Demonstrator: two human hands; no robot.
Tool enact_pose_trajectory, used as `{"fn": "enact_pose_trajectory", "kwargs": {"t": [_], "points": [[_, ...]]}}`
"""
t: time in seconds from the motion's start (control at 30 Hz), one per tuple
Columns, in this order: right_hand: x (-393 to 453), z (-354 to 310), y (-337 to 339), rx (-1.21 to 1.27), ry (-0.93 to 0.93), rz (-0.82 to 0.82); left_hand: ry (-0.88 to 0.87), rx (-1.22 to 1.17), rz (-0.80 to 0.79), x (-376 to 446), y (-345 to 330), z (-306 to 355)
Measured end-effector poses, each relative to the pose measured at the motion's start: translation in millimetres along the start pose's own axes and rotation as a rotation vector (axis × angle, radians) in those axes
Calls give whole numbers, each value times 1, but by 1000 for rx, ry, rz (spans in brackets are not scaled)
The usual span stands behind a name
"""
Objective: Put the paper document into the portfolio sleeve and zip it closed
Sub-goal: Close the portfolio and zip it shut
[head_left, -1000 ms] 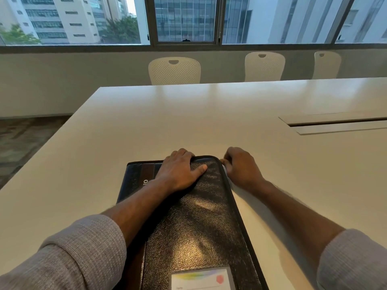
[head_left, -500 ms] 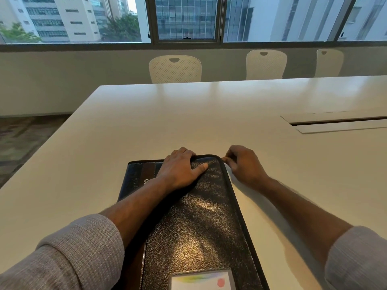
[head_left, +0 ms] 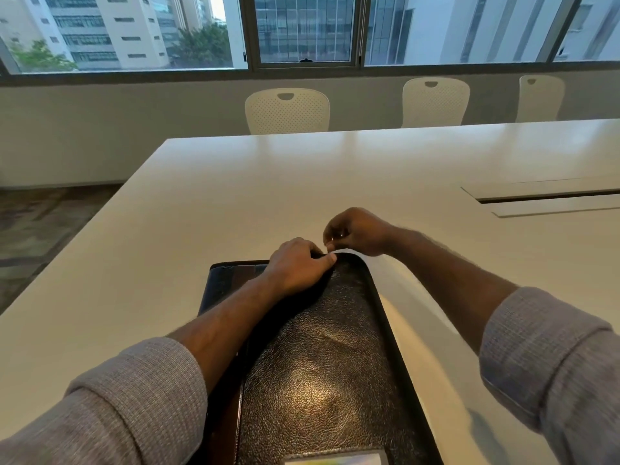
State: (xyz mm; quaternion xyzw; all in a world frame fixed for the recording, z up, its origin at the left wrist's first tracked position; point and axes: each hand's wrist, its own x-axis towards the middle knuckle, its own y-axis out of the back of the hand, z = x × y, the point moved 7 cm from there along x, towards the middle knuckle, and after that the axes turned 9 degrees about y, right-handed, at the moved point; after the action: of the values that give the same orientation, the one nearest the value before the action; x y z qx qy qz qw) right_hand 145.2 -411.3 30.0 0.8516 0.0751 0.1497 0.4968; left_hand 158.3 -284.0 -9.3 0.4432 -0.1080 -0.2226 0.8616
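Head view was filled, from the lower left, by a grey ribbed sleeve [head_left: 110, 404] pushed back off the left forearm, which was angled up toward the centre of the frame. The left hand [head_left: 297, 268] was laid palm down on the far end of the black leather portfolio sleeve [head_left: 322, 364], its fingers curled over the top edge and its thumb stretched to the right along the cover, so that the edge was gripped. The portfolio was seen lying flat on the white table [head_left: 201, 203], lengthwise down the lower centre of the frame, with a pale card [head_left: 335, 459] showing at the bottom edge. Just right of the left hand, at the portfolio's far right corner, the right hand [head_left: 357, 231] was raised slightly off the table, knuckles up, its fingertips drawn together in a pinch on something small and shiny; what exactly was pinched could not be told. The right forearm was stretched back to the lower right. Three white chairs [head_left: 287, 110] were ranged along the upper frame.
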Motion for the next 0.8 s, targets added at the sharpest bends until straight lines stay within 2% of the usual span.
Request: {"fn": "enact_pose_trajectory", "kwargs": {"t": [0.13, 0.33, 0.43, 0.6, 0.8], "points": [[2, -9, -6, 63, -14, 61, 198, -25, 16, 9, 3, -3], [-23, 5, -15, 409, -229, 302, 347, -195, 6, 12, 5, -3], [-32, 12, -18, 258, -329, 369, 397, -152, 45, 13, 7, -4], [-34, 6, -33, -57, -375, 346, 471, -136, 101, 16, 10, -3], [-33, 9, -38, -97, -402, 326, 445, -59, 171, 17, 21, -7]]}}
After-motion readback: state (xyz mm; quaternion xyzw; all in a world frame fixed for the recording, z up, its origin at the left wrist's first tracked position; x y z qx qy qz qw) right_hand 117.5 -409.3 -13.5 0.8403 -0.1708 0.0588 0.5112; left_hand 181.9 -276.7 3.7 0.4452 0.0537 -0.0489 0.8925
